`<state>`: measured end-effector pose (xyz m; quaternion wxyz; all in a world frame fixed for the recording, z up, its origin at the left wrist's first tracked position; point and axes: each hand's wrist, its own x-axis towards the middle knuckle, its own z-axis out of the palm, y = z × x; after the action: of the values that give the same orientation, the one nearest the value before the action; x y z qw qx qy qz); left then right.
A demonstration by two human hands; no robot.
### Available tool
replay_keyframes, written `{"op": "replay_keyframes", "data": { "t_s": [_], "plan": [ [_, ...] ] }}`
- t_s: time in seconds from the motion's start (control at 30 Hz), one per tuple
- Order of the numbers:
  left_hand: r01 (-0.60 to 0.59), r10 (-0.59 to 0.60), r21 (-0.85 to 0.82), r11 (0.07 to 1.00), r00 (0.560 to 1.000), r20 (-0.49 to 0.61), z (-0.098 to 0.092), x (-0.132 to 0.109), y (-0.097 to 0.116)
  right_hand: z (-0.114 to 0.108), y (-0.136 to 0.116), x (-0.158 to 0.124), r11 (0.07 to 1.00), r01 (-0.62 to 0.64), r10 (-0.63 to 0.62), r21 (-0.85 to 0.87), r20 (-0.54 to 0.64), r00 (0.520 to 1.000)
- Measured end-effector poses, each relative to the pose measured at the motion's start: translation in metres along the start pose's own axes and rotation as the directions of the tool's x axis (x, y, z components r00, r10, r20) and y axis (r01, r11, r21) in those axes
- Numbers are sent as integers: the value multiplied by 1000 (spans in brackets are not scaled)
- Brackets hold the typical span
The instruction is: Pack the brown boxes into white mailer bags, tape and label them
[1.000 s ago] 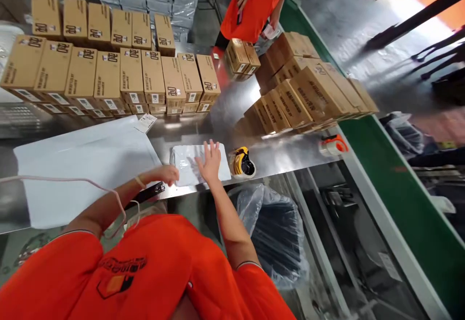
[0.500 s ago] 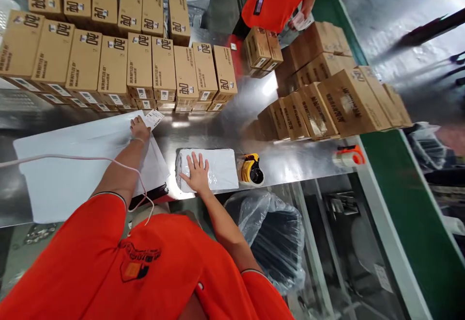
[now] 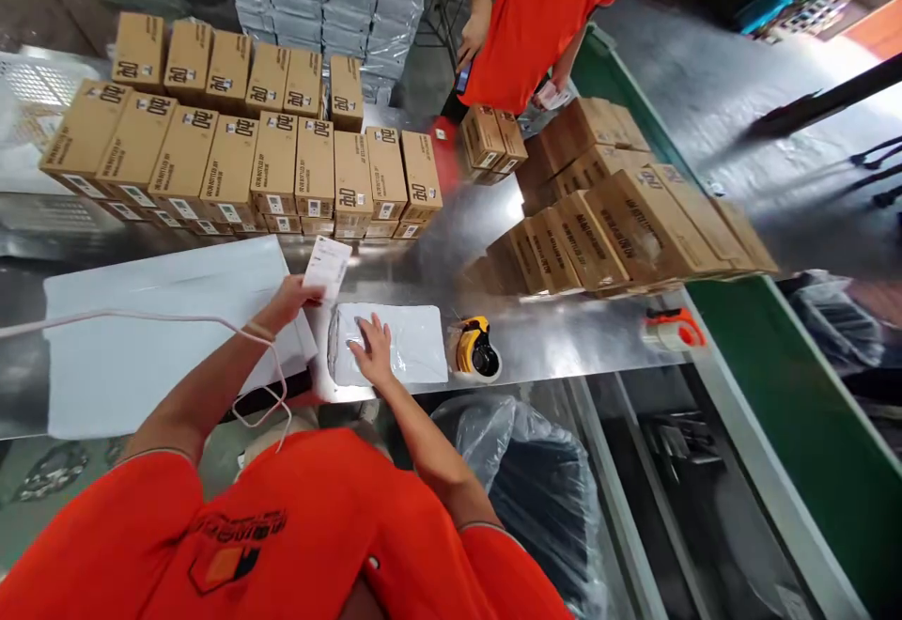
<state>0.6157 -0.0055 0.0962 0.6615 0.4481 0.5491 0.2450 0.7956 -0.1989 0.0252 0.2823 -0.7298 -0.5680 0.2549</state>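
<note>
My left hand (image 3: pixel 294 301) is closed on the lower edge of a white printed label (image 3: pixel 328 266), lifted just over the metal table. White sheets (image 3: pixel 162 348), large and flat, lie under my left forearm. My right hand (image 3: pixel 375 349) rests with spread fingers on a white plastic-wrapped package (image 3: pixel 419 343) in front of me. To the right of the package stands a yellow-and-black tape dispenser (image 3: pixel 477 348) with a roll of tape. A pale cord hangs across my left forearm.
Rows of brown cartons (image 3: pixel 274 164) line the table's far side. More cartons (image 3: pixel 598 235) are stacked at right, near an orange tape dispenser (image 3: pixel 673 330) and a green conveyor (image 3: pixel 796 395). A plastic-lined bin (image 3: pixel 550 498) stands below the front edge. A co-worker (image 3: pixel 542 28) in orange stands opposite.
My left hand has picked the label up off the white sheets and moved it right, toward the package. My right hand stays on the package, its fingers a little more bent. The camera view has shifted.
</note>
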Motion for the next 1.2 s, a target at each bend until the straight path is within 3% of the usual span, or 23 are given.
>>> {"op": "replay_keyframes", "data": {
  "t_s": [0.13,0.2,0.33,0.47,0.7,1.07,1.13,1.2],
  "plan": [
    [24,-15,-55,998,989,146,24,-68,-6,-53,-10,13,902,-4,104,432,-208,973],
    [3,8,-54,999,981,192,34,-90,-2,-89,-15,23,840,44,117,541,-261,958],
    [-73,69,5,997,963,260,52,-115,12,-153,-20,37,810,148,-1,567,-251,968],
    [-137,113,63,989,949,293,64,-129,22,-188,-20,37,813,236,-143,533,-210,967],
    [-170,137,103,980,954,268,75,-141,27,-210,-20,25,818,317,-256,480,-191,948],
    [-193,149,110,975,936,320,81,-142,22,-220,-28,15,823,282,-224,493,-174,959],
    [-244,185,161,956,931,313,82,-138,18,-218,-30,13,790,256,-210,557,-147,967],
    [-364,315,262,894,925,211,86,-136,16,-215,-31,11,754,202,-183,625,-96,978]
  ]
}}
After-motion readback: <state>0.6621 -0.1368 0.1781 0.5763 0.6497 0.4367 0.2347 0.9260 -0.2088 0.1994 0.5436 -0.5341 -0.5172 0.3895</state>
